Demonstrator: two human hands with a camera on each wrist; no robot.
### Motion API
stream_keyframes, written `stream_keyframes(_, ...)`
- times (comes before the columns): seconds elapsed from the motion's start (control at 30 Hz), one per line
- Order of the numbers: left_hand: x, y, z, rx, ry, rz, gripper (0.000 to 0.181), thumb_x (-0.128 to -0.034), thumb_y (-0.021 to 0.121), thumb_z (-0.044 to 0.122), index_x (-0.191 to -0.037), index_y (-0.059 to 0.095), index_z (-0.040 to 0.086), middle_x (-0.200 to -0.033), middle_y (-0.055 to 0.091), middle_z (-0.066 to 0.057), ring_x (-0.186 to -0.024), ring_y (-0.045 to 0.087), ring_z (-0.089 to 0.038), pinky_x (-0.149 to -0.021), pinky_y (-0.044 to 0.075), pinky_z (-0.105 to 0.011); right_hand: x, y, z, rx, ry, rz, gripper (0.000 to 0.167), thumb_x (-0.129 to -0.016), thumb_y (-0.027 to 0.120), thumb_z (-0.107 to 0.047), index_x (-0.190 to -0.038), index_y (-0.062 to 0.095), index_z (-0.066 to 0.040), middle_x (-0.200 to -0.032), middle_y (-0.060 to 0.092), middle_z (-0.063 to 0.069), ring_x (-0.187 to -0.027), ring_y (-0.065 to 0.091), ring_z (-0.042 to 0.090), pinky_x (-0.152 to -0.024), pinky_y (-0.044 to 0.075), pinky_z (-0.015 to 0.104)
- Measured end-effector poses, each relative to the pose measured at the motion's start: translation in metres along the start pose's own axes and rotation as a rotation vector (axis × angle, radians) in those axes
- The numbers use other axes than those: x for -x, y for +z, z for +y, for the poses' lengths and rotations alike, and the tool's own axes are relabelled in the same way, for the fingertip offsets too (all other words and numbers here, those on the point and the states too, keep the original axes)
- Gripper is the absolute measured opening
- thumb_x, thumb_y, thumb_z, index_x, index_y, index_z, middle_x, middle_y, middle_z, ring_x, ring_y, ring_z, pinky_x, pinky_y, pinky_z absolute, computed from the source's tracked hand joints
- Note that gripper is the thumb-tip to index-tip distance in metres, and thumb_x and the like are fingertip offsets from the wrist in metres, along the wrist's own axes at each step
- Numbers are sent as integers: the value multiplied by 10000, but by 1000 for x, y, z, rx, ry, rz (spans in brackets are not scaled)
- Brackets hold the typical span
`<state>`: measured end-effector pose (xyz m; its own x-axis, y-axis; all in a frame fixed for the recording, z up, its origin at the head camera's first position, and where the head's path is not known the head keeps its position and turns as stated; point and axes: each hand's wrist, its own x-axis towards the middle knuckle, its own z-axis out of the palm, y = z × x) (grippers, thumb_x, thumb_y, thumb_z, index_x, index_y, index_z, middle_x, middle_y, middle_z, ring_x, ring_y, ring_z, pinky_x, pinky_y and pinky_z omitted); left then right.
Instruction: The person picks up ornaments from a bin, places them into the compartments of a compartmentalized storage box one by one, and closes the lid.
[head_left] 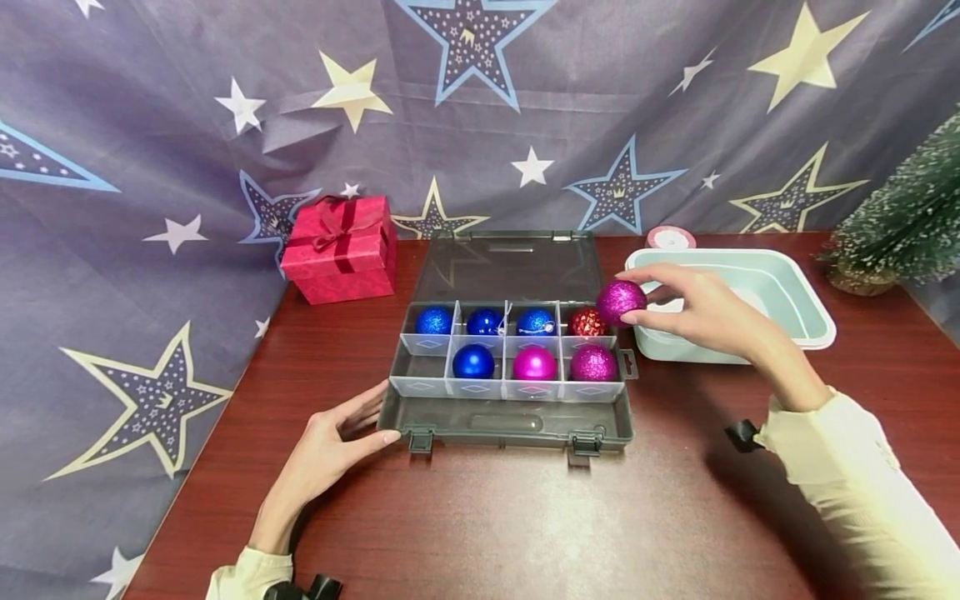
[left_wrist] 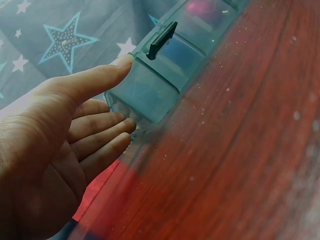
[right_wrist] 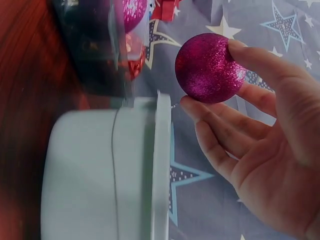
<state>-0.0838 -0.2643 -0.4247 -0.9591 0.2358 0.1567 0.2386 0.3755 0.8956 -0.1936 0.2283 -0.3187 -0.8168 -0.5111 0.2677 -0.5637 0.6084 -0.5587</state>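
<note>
A magenta glitter Christmas bauble (head_left: 622, 302) is pinched between the thumb and fingers of my right hand (head_left: 701, 308). It is held over the right end of an open compartment case (head_left: 517, 425), and the right wrist view shows the bauble (right_wrist: 210, 68) whole. Back-row compartments hold blue baubles (head_left: 434, 320) and a red one (head_left: 587, 322). In front lie a blue bauble (head_left: 473, 362), a smooth pink one (head_left: 535, 363) and a magenta glitter one (head_left: 593, 363); the front-left compartment is bare. My left hand (head_left: 326, 450) touches the case's front left corner with fairly straight fingers.
A pale green basin (head_left: 813, 308) stands right of the case, under my right forearm. A roll of ribbon (head_left: 671, 238) is behind it. At the back left sits a red gift box (head_left: 341, 250); a small frosted tree (head_left: 907, 200) stands far right. The case's lid (head_left: 510, 267) lies back.
</note>
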Motion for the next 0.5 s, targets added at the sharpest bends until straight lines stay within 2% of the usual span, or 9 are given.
stream_keyframes(0.17, 0, 0, 0, -4, -1, -2, 656, -895, 840, 130, -1495, 574, 151, -1371, 651, -95, -1208, 657, -225, -974, 540, -241, -10, 9, -4, -28, -1, -29, 490, -929, 811, -217, -1382, 653, -116, -1335, 653, 99, -1059, 718, 315, -920, 576, 524)
stream_keyframes(0.5, 0, -1, 1, -18, 0, -2, 654, -899, 838, 138, -1496, 573, 151, -1371, 650, -98, -1199, 663, -223, -968, 541, -232, -31, 28, -14, -107, -14, -91, 509, -929, 804, -192, -1395, 631, -79, -1287, 677, 107, -1091, 707, 287, -920, 571, 514)
